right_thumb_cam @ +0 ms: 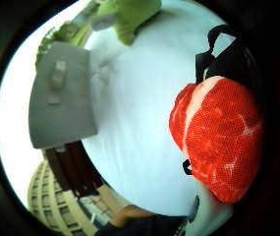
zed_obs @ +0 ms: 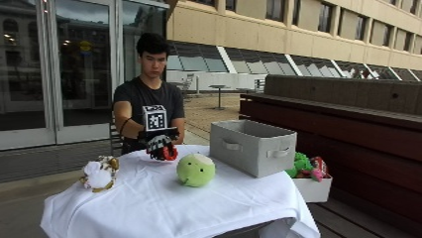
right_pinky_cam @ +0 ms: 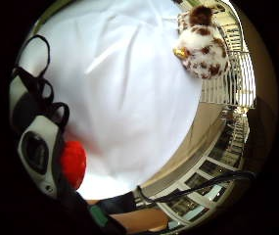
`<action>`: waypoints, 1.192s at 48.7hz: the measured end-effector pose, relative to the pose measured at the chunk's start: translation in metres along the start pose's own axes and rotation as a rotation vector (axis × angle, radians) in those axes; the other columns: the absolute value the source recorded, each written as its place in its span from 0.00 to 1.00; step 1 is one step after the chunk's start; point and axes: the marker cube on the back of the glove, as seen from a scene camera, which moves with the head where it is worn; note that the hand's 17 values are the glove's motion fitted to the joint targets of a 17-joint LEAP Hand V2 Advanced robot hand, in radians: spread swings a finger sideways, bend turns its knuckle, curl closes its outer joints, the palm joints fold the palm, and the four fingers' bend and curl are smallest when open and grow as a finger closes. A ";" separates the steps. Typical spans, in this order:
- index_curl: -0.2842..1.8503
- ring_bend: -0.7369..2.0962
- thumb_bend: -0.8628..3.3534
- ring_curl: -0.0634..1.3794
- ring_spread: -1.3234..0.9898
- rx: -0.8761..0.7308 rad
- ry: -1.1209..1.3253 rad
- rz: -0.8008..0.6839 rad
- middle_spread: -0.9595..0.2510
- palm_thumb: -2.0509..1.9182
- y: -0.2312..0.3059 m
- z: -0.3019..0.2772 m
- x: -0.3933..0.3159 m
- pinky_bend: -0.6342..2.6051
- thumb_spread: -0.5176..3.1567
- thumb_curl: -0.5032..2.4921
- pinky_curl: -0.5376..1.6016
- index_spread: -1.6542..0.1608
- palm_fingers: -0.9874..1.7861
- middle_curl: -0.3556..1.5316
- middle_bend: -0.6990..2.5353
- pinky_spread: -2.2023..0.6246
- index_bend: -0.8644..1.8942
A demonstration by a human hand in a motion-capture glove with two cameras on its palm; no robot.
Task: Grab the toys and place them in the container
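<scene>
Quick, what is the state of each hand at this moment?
Right hand: closed around a red toy, holding it above the white tablecloth.
Other hand: cannot be told; it is not in view.

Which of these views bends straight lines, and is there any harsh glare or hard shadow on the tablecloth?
Both palm views bend lines strongly: the building curves round the white tablecloth, and the grey container looks warped. The outside view keeps lines straight. Light there is soft and even, with only faint shadow under the green toy. The red toy in the gloved hand looms large in the thumb-side view.
</scene>
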 end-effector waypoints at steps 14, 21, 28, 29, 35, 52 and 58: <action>0.31 0.63 0.28 0.36 0.40 0.156 0.009 -0.016 0.54 0.69 -0.018 -0.126 -0.059 0.48 0.35 0.43 0.44 0.77 0.74 0.47 0.43 0.62 0.47; 0.32 0.63 0.27 0.36 0.39 0.249 -0.006 -0.072 0.50 0.69 -0.036 -0.196 -0.096 0.48 0.33 0.44 0.45 0.75 0.73 0.47 0.41 0.62 0.45; 0.33 0.62 0.26 0.36 0.38 0.307 0.002 -0.105 0.47 0.69 -0.047 -0.238 -0.138 0.48 0.31 0.45 0.45 0.74 0.74 0.47 0.40 0.62 0.43; 0.33 0.62 0.26 0.36 0.38 0.313 0.003 -0.112 0.46 0.69 -0.047 -0.243 -0.145 0.48 0.31 0.46 0.45 0.74 0.74 0.47 0.40 0.62 0.42; 0.34 0.61 0.25 0.36 0.38 0.331 0.015 -0.140 0.45 0.69 -0.039 -0.262 -0.186 0.48 0.30 0.46 0.45 0.72 0.74 0.47 0.39 0.62 0.41; 0.37 0.60 0.24 0.36 0.37 0.361 0.058 -0.265 0.42 0.70 -0.036 -0.288 -0.308 0.48 0.29 0.49 0.45 0.70 0.75 0.49 0.38 0.61 0.38; 0.37 0.60 0.24 0.36 0.37 0.312 0.056 -0.312 0.42 0.70 -0.039 -0.278 -0.336 0.47 0.29 0.49 0.44 0.70 0.75 0.50 0.37 0.61 0.38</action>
